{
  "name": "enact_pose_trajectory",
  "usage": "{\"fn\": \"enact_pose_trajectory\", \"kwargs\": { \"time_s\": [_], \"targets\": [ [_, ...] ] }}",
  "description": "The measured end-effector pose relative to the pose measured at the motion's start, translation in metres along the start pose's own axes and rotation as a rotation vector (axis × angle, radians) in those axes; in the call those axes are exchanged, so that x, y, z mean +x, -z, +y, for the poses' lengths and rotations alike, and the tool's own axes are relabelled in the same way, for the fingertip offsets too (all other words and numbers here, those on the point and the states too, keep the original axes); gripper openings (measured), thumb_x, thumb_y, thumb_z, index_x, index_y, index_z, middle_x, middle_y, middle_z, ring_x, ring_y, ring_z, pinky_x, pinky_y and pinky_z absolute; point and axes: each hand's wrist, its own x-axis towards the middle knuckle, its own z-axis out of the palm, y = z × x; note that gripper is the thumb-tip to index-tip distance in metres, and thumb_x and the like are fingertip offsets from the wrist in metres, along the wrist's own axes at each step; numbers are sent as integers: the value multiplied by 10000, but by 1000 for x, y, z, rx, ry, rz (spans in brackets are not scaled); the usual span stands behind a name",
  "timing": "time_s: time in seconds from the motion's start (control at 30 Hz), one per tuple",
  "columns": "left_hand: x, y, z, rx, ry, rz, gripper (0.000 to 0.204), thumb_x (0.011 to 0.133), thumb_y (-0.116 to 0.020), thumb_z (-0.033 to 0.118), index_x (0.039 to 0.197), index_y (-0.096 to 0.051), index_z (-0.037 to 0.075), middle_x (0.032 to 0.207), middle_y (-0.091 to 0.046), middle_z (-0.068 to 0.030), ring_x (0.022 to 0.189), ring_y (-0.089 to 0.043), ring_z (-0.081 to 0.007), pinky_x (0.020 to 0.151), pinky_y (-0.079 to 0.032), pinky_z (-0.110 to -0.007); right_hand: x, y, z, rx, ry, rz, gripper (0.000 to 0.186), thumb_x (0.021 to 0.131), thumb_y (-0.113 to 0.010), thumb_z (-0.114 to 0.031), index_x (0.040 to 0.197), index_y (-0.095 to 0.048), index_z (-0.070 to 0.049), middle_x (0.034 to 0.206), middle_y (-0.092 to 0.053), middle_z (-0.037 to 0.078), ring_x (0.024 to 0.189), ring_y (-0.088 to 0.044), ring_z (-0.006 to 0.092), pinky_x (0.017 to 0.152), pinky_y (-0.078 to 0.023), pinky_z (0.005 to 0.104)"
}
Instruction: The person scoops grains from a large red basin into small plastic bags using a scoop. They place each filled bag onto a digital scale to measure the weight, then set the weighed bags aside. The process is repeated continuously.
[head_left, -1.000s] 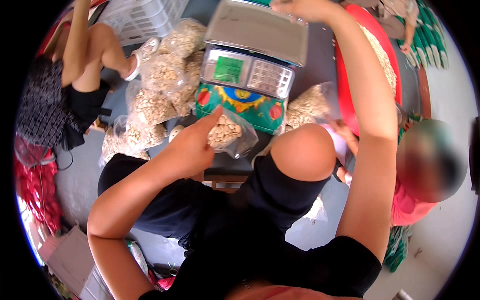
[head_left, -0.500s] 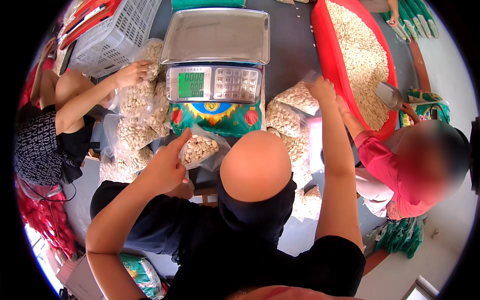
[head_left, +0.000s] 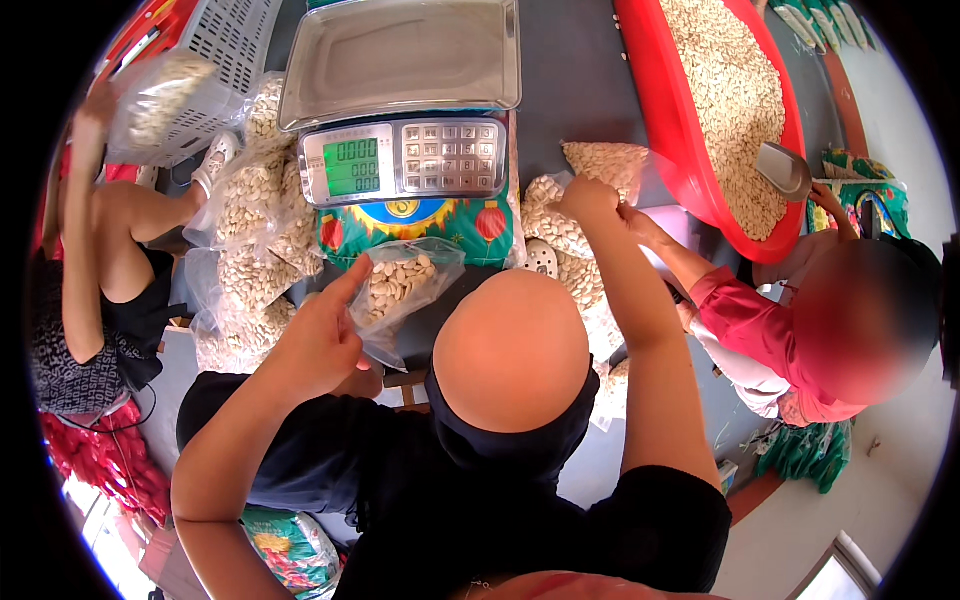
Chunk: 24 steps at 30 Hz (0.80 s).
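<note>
My left hand [head_left: 325,340] is beside a clear plastic bag of pale flat seeds [head_left: 398,285], its index finger stretched out along the bag. The other fingers curl at the bag's edge and seem to grip it; their tips are partly hidden. Out to the right, my right hand [head_left: 590,198] is closed, over filled bags of seeds [head_left: 555,222]. Just beyond it lies another bag of seeds [head_left: 608,165]; what my fingers pinch does not show. A co-worker's hand [head_left: 640,228] is close to my right wrist.
A scale [head_left: 350,165] with a steel pan [head_left: 400,60] stands ahead on a green printed package [head_left: 420,230]. To its left are filled bags [head_left: 250,205] and a white crate [head_left: 235,50]. At right, a red tub [head_left: 690,190] of seeds holds a metal scoop [head_left: 785,172].
My right hand has come nearer and left, over the bags. My left hand stays by its bag. The person at left has lifted a bag of seeds beside the crate. My view has shifted slightly.
</note>
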Motion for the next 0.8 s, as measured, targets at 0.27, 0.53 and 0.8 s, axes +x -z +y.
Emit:
{"fn": "enact_pose_trajectory", "kwargs": {
  "time_s": [0.27,0.53,0.8],
  "targets": [
    [0,2,-4,47,-28,6,771,725,-402,-101,1464,-302,90,661,-483,-37,527,-526,-111,573,-503,-275,12,-23,-44,-365,10,-149,413,898,-499,-277,1244,-593,-71,1355,-507,165,1202,-513,374,1012,-289,608],
    [-12,2,-13,29,-19,9,775,731,-391,-94,1472,-288,109,662,-466,-44,523,-521,-110,579,-516,-273,43,-49,14,-31,-265,601,472,854,-583,-340,1222,-534,-48,1314,-487,159,1234,-457,338,986,-358,515],
    [-17,-1,-22,57,-63,31,795,725,-395,-93,1480,-272,125,648,-438,-28,534,-518,-114,578,-524,-273,43,-45,83,707,-577,56,998,616,-712,-659,1389,-397,-112,1409,-330,253,1286,-356,415,1023,-311,565]
  ]
}}
